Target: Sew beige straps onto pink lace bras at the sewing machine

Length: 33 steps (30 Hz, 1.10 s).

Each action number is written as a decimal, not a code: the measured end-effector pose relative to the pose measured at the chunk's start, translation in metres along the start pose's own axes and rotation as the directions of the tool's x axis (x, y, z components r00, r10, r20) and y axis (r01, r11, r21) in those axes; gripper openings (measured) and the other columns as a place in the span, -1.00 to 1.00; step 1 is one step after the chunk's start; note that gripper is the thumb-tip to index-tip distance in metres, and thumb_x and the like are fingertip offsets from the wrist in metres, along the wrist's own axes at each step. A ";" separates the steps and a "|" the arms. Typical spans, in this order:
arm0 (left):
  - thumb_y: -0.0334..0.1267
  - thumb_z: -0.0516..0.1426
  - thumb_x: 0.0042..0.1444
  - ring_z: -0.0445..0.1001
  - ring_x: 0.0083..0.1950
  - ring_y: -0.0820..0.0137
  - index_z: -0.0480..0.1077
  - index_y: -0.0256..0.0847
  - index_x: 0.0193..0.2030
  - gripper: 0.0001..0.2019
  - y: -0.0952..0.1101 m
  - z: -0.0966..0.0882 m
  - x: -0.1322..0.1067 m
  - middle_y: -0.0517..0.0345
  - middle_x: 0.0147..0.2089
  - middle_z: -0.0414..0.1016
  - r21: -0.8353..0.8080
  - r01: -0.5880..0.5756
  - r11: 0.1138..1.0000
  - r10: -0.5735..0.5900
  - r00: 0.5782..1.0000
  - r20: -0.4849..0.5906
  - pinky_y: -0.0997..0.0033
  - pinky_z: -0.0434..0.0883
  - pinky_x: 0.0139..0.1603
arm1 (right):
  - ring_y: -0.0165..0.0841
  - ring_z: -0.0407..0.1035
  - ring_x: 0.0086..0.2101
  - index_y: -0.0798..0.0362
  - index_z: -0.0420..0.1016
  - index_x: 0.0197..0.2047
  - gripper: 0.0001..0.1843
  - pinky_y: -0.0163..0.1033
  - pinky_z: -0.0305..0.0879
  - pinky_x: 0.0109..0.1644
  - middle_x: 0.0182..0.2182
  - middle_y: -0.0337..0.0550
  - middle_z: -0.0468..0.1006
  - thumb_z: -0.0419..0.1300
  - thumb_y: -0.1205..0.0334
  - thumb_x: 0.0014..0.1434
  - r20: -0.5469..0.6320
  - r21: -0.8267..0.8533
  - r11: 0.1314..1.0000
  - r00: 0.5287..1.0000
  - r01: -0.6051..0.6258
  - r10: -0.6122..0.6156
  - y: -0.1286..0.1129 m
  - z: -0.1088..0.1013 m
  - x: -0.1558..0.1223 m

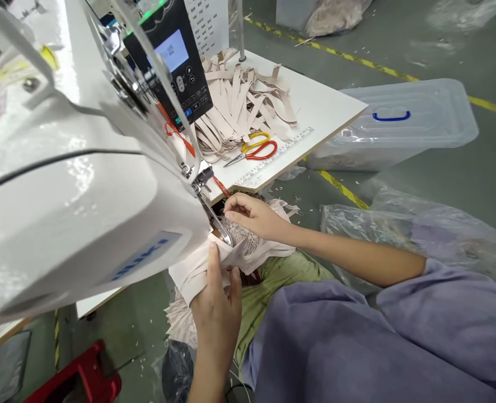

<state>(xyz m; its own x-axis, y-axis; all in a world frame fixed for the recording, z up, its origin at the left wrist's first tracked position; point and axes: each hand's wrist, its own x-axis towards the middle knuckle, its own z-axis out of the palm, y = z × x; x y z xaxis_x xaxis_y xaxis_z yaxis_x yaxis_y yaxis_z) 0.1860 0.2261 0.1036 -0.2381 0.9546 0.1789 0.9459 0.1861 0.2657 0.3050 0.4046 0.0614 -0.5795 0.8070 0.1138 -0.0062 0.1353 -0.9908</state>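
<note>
A pale pink fabric piece with lace [248,249] lies under the head of a white sewing machine [75,184]. My left hand [218,302] comes up from below and grips the fabric's near edge, thumb on top, fingers closed on it. My right hand [252,215] rests on the lace just right of the presser foot [204,182], fingertips pinched together on the cloth. The needle area is partly hidden by the machine head.
A heap of beige fabric strips [239,106] and red-and-yellow scissors [256,150] lie on the white table [323,106]. The machine's control panel [176,61] stands behind. A clear plastic bin with a blue handle [399,123], plastic bags [420,235] and a red stool [84,378] are on the floor.
</note>
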 end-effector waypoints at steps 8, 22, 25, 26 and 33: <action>-0.18 0.09 0.32 0.44 0.28 0.09 0.13 -0.27 0.43 -0.43 0.012 -0.003 0.008 -0.21 0.25 0.47 0.027 -0.038 0.999 0.038 0.999 0.001 0.17 0.49 0.14 | -0.40 0.34 -0.30 0.09 0.43 -0.21 -0.77 -0.28 0.27 -0.20 -0.25 -0.18 0.46 0.17 0.08 0.26 0.046 0.074 0.997 0.999 -0.026 0.022 -0.006 -0.002 -0.013; -0.04 0.15 0.26 0.65 -0.17 0.12 -0.25 -0.30 0.53 -0.12 0.012 0.003 -0.004 -0.42 0.18 0.47 -0.128 0.100 0.987 -0.107 0.993 -0.046 0.22 0.57 -0.27 | -0.35 0.39 -0.26 0.07 0.45 -0.25 -0.82 -0.25 0.28 -0.20 -0.23 -0.15 0.51 0.20 0.12 0.21 0.073 0.052 0.998 0.997 -0.031 0.027 -0.020 -0.006 -0.020; -0.03 0.15 0.25 0.59 0.05 -0.03 -0.26 -0.35 0.53 -0.10 0.014 0.006 -0.004 -0.47 0.26 0.38 -0.117 0.106 0.987 -0.111 0.993 -0.040 0.08 0.58 -0.09 | -0.31 0.41 -0.21 0.05 0.45 -0.18 -0.75 -0.22 0.29 -0.13 -0.21 -0.15 0.51 0.27 0.06 0.17 0.063 0.002 1.000 0.998 0.006 -0.006 -0.019 -0.002 -0.027; -0.03 0.16 0.25 0.55 0.14 -0.07 -0.25 -0.34 0.53 -0.10 0.017 0.008 -0.006 -0.47 0.31 0.33 -0.112 0.101 0.989 -0.105 0.994 -0.036 0.04 0.57 -0.02 | -0.30 0.41 -0.20 0.05 0.44 -0.15 -0.71 -0.21 0.29 -0.10 -0.20 -0.15 0.52 0.29 0.04 0.16 0.063 -0.013 1.000 0.998 0.012 -0.011 -0.019 0.000 -0.030; -0.09 0.18 0.23 0.17 0.44 -0.12 -0.41 -0.30 0.53 -0.02 0.058 0.043 -0.051 -0.44 0.48 0.01 -0.266 0.011 0.964 0.017 0.994 0.105 -0.13 0.37 0.29 | -0.34 0.35 -0.27 0.09 0.51 -0.22 -0.72 -0.25 0.24 -0.17 -0.32 -0.19 0.48 0.18 0.02 0.27 0.141 0.088 0.988 0.983 -0.131 0.118 -0.018 -0.007 -0.068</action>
<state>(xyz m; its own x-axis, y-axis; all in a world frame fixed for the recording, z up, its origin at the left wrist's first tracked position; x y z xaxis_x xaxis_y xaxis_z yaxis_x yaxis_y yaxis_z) 0.2622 0.1979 0.0692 -0.1973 0.9768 0.0828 0.8505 0.1285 0.5100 0.3505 0.3512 0.0717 -0.6856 0.7279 -0.0149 -0.0021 -0.0225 -0.9997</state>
